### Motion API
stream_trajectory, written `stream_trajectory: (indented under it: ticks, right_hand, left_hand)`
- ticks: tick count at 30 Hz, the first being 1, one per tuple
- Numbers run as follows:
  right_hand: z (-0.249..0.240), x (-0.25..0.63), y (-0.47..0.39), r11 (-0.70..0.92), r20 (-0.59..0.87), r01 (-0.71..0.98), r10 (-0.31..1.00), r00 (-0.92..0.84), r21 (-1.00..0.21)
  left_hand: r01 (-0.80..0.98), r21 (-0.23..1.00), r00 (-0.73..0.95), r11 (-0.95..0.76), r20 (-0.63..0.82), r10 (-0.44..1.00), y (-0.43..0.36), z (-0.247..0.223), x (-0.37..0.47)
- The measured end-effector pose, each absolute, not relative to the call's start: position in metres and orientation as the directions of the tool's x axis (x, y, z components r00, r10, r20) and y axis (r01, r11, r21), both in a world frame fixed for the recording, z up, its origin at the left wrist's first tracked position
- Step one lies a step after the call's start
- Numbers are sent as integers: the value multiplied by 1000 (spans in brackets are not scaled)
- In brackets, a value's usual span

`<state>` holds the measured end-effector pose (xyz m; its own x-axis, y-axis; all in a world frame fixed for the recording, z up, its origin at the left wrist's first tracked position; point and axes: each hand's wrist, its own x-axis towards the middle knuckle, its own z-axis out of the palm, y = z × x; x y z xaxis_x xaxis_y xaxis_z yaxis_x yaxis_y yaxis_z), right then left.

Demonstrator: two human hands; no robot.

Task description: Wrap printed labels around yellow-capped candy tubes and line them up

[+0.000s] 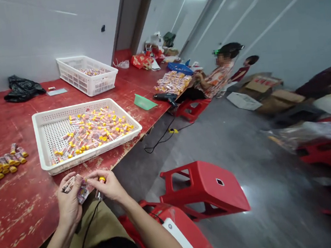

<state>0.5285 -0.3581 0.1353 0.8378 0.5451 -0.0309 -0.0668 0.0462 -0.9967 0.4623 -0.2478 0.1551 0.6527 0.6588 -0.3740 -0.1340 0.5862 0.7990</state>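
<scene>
Above my lap at the table's edge, my left hand is closed around a small stack of printed labels or cards. My right hand holds a small clear tube with a yellow cap, while its thumb and forefinger touch the edge of the printed stack. Just beyond both hands lies a white perforated tray, with many yellow-capped tubes heaped mostly in its right part. On the red table to the left, several similar tubes stand grouped together.
Farther back are a white crate, a black plastic bag and a green scoop-like tray. Red stools stand at my right, one bearing a white device. A co-worker sits by another tube pile.
</scene>
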Motion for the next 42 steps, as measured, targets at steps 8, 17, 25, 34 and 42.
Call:
stream_trajectory:
  ticks: [8, 17, 25, 34, 42]
  right_hand:
    - [138, 522, -349, 91, 60, 23, 429, 901, -996]
    - [150, 521, -383, 378, 17, -111, 320, 947, -919]
    - [138, 513, -389, 243, 270, 201, 297, 916, -949]
    - [139, 510, -394, -11, 485, 540, 424, 765, -842]
    - [133, 503, -398, -22, 525, 593, 441, 728, -805]
  left_hand:
    - [-164, 807, 617, 567, -364, 698, -237, 146, 460]
    - [-257, 694, 633, 672, -404, 660, -247, 151, 468]
    - [-254, 605, 642, 754, -478, 600, -241, 141, 462]
    - [-229, 688, 705, 688, -370, 605, -240, 135, 453]
    - [-182, 632, 742, 753, -414, 527, -242, 133, 443]
